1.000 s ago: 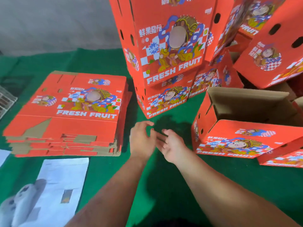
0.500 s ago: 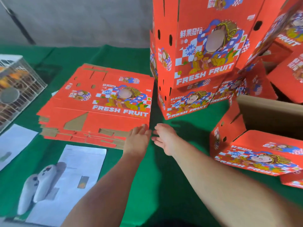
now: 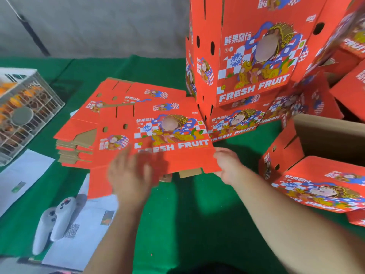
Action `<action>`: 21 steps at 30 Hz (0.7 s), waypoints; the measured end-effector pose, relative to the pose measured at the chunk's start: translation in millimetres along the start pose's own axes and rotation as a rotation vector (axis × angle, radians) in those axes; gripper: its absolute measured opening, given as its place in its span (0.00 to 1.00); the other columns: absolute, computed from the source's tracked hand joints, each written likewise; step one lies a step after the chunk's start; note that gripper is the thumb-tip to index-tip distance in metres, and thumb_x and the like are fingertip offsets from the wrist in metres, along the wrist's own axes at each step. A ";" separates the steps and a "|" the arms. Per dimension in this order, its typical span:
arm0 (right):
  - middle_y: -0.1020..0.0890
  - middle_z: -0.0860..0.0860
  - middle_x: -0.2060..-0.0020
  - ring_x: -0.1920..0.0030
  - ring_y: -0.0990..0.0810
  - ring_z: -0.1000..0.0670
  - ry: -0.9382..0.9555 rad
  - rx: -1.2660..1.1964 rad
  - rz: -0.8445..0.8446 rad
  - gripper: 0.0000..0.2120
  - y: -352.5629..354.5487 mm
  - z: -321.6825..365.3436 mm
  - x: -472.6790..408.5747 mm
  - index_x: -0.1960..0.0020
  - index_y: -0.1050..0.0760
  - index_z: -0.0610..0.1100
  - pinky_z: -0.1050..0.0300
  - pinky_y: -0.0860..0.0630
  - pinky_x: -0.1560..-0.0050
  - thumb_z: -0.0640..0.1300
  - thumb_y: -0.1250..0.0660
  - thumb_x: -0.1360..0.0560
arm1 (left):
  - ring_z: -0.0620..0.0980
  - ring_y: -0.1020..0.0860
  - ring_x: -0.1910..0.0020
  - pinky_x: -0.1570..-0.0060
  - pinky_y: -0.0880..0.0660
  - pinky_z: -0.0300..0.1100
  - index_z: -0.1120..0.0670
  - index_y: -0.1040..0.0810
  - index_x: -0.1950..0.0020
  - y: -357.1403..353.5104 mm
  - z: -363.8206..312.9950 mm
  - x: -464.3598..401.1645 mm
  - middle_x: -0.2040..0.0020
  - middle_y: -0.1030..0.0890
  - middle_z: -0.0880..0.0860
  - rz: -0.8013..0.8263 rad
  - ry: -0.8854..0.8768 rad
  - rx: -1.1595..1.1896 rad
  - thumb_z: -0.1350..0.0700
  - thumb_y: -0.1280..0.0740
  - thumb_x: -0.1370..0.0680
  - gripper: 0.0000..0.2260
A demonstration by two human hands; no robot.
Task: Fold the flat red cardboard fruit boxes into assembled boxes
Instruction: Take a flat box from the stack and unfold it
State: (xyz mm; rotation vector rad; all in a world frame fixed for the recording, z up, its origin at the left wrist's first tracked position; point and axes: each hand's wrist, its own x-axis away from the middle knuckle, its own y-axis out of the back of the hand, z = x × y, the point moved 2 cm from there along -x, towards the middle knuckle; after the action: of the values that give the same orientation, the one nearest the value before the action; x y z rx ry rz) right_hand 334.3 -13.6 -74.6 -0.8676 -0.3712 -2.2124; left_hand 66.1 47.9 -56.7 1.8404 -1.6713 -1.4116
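A flat red cardboard box [image 3: 169,139], smooth & printed w/ a cartoon, is lying tilted half off the stack of flat boxes [image 3: 79,133] on the green cloth [image 3: 197,214]. Right hand [image 3: 229,165] is pinching its near corner. Left hand [image 3: 130,175] is blurry, fingers spread, touching its front edge. Built boxes [image 3: 256,56] are standing behind.

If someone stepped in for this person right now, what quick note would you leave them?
Right hand: pinches the near right corner of the top flat box, which sits askew, partly drawn off the stack of flat boxes.
Left hand: blurred over the sheet's near edge; grip unclear.
Done: several assembled boxes stacked at the back right; one open box lies on its side at right.
Left: fold this sheet, then the rest of the stack.
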 end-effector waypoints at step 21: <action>0.24 0.45 0.73 0.80 0.34 0.52 0.474 0.539 -0.043 0.09 117.3 43.3 93.2 0.51 0.15 0.49 0.63 0.39 0.79 0.44 0.35 0.21 | 0.60 0.15 0.65 0.59 0.19 0.54 0.40 0.43 0.22 41.3 -33.2 81.6 0.57 0.14 0.49 0.626 0.645 0.834 0.35 0.37 0.19 0.28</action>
State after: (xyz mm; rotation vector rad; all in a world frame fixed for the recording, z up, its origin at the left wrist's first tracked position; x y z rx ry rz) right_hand 390.7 -123.0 21.2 -0.0451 -0.7072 -2.1124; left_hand 55.3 -48.4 -47.5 1.5620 -2.2810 0.1721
